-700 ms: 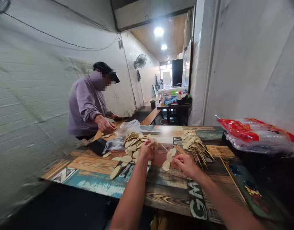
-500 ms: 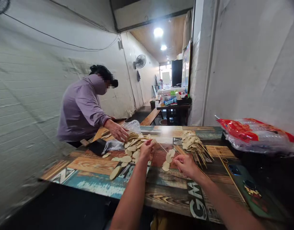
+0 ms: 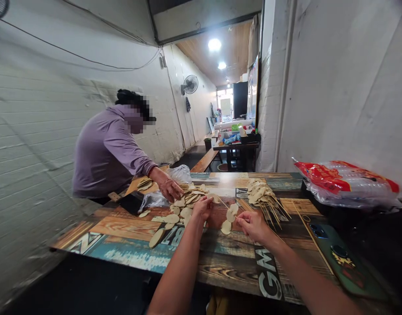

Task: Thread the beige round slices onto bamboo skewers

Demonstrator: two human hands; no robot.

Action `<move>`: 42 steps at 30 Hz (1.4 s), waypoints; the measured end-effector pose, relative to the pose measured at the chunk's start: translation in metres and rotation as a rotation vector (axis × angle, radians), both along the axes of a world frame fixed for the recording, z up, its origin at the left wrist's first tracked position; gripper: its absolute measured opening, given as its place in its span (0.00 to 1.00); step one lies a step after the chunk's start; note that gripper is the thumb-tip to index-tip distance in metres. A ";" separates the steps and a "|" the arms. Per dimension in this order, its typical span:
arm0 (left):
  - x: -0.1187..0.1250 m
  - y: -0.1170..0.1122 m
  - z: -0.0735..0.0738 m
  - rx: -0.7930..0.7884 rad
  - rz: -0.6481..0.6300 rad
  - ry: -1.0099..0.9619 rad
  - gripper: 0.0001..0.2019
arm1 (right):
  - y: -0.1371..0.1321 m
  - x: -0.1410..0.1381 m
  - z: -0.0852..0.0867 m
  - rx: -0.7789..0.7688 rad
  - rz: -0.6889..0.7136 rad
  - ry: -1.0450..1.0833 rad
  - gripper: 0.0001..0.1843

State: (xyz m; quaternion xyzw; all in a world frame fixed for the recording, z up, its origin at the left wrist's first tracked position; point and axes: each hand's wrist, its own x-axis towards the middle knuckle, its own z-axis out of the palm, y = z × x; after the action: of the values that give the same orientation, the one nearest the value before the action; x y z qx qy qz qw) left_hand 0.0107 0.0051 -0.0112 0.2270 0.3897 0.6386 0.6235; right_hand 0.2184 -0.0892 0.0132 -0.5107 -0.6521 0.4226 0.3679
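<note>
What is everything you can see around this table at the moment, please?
table: one, patchwork painted wood, under everything
loose slices: one heap, pale, table middle
filled skewers: one pile, pale on bamboo, right of the heap
clear bag: one, see-through, behind the heap
red packet: one, red and clear, table's right end
phone: one, green case, near right edge
co-worker: one, purple top, left side, hand on the heap
wall fan: one, dark, left wall
ceiling lights: two, white, corridor
left hand: bare, pinching a slice
right hand: bare, holding a skewer with a few slices
</note>
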 end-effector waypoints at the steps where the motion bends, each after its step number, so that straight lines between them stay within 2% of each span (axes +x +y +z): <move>1: 0.001 -0.001 0.001 -0.007 -0.009 -0.017 0.11 | -0.001 0.000 0.001 -0.003 -0.001 -0.001 0.10; 7: 0.007 -0.008 0.007 -0.062 0.070 -0.098 0.11 | -0.008 -0.004 0.014 -0.079 0.032 0.005 0.11; 11: 0.008 -0.010 0.011 -0.061 0.121 -0.129 0.12 | -0.011 -0.004 0.016 -0.104 0.024 -0.001 0.12; 14: 0.009 -0.012 0.015 -0.062 0.118 -0.128 0.12 | -0.010 -0.004 0.014 -0.164 0.016 -0.011 0.12; 18: 0.010 -0.014 0.018 -0.060 0.114 -0.122 0.12 | -0.011 -0.005 0.015 -0.161 0.012 -0.021 0.13; 28: 0.006 -0.010 0.013 -0.037 0.083 -0.148 0.11 | -0.013 -0.006 0.019 -0.173 -0.010 -0.010 0.11; 33: 0.007 -0.010 0.011 0.002 0.071 -0.147 0.10 | -0.013 -0.006 0.018 -0.143 -0.013 0.001 0.11; 42: 0.010 -0.011 0.011 -0.011 0.099 -0.142 0.08 | -0.009 -0.004 0.013 0.024 0.005 -0.065 0.12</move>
State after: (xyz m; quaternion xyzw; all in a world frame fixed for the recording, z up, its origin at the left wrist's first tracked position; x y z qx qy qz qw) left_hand 0.0210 -0.0057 -0.0007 0.1583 0.3588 0.6811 0.6183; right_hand 0.2144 -0.0983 0.0259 -0.5182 -0.6699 0.3988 0.3517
